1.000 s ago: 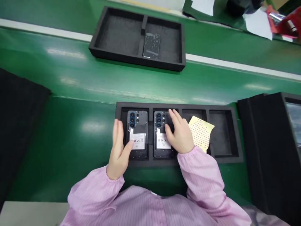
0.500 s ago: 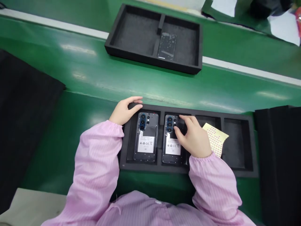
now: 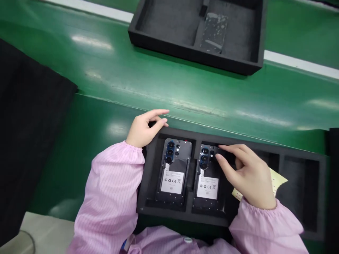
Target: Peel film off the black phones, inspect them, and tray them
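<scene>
Two smartphones with their backs off, white battery labels showing, lie camera end up in a black foam tray: a left phone (image 3: 173, 169) and a right phone (image 3: 208, 176). A tiny red mark (image 3: 186, 140) shows at the left phone's top edge. My left hand (image 3: 145, 128) rests by the tray's upper left corner, fingers extended and thumb apart, holding nothing visible. My right hand (image 3: 246, 173) is over the right phone's upper right corner. Its index fingertip is at the corner and its thumb tip is beside the cameras, with a small gap between them. Any small piece there is hidden.
A yellow sticker sheet (image 3: 278, 180) lies on the foam tray (image 3: 173, 213), partly under my right hand. Farther back, another foam tray (image 3: 196, 58) holds a dark film-covered panel (image 3: 215, 32). Black foam (image 3: 31, 116) stands at left, and more black material (image 3: 333, 176) at right.
The view has moved closer and shifted, so the trays appear larger. My right thumb and index finger remain at the right phone's upper corner; my left hand stays by the tray's corner.
</scene>
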The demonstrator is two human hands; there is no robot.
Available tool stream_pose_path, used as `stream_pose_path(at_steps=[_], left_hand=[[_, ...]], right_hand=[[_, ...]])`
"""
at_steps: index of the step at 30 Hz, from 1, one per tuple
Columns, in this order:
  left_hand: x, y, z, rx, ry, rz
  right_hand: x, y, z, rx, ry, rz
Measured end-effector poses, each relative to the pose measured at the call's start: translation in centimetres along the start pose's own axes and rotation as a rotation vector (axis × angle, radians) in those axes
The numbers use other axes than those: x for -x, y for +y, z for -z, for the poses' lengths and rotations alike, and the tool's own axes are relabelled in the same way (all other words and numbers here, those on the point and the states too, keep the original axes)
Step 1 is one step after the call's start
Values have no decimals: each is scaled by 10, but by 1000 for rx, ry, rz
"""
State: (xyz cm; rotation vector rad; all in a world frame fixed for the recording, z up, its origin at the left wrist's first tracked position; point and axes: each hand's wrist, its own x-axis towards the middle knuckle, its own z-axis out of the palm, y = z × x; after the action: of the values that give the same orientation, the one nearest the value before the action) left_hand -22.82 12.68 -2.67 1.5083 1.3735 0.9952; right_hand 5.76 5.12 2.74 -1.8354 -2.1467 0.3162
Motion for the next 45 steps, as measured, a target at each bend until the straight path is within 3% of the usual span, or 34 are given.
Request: stream_pose_path(at_steps=[4,6,8,10,11,13,16,18,37,45], left_hand=[[-4,2,2,-1,-4,0],[-5,3,3,-1,-6,8],[-5,4,4,4,5,18],[-5,4,6,14,28,38],[-5,4,7,16,37,49],[-5,5,8,8,44,71],[-5,7,8,-20,33,88],[-5,7,8,-35,29,91],[-5,5,12,-36,52,68],[-4,1,12,24,86,43]], right_hand=[[0,3,-4,-100,57,-28],[1,4,-8,-147,144,-95],[2,7,-13,-198,358,-155],[0,13,-17,-197,601,-143],[-2,16,-19,-167,661,-121],[-5,21,-20,-66,571,-93],[-10,24,-21,91,250,-112],[-11,24,-20,133,171,-101],[-12,18,-21,127,164,-161],[-10,16,-16,71,100,-197]])
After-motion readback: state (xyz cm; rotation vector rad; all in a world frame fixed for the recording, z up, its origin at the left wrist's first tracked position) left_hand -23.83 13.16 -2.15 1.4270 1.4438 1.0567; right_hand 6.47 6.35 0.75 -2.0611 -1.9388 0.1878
